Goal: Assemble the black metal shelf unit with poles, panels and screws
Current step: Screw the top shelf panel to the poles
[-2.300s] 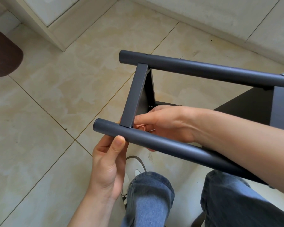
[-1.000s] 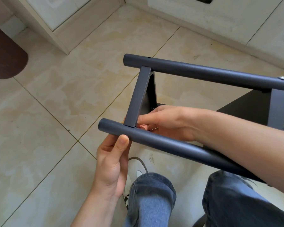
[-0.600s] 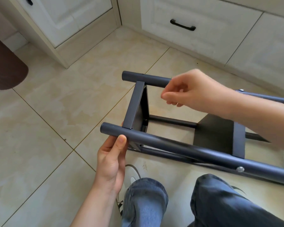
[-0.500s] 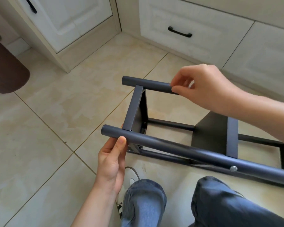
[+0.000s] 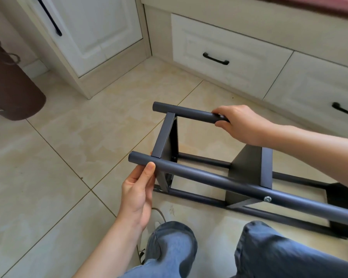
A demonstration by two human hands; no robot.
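Shelf unit (image 5: 247, 171): a black metal frame lying on its side on the tiled floor (image 5: 58, 157), in front of the person's knees.
Near pole (image 5: 219, 182): runs from the left hand rightward out of view; a silver screw (image 5: 267, 199) shows along it.
Far pole (image 5: 185, 112): parallel, higher in view, its free end pointing left.
Panels: an end panel (image 5: 165, 135) joins both poles; a second panel (image 5: 251, 173) stands further right.
Left hand (image 5: 138, 194): grips the near pole's end, thumb on top.
Right hand (image 5: 240, 123): fingers curled around the far pole.
Open room: bare tiles left of the frame.
Edges: white cabinets (image 5: 219, 55) behind; brown bag (image 5: 8, 85) far left.
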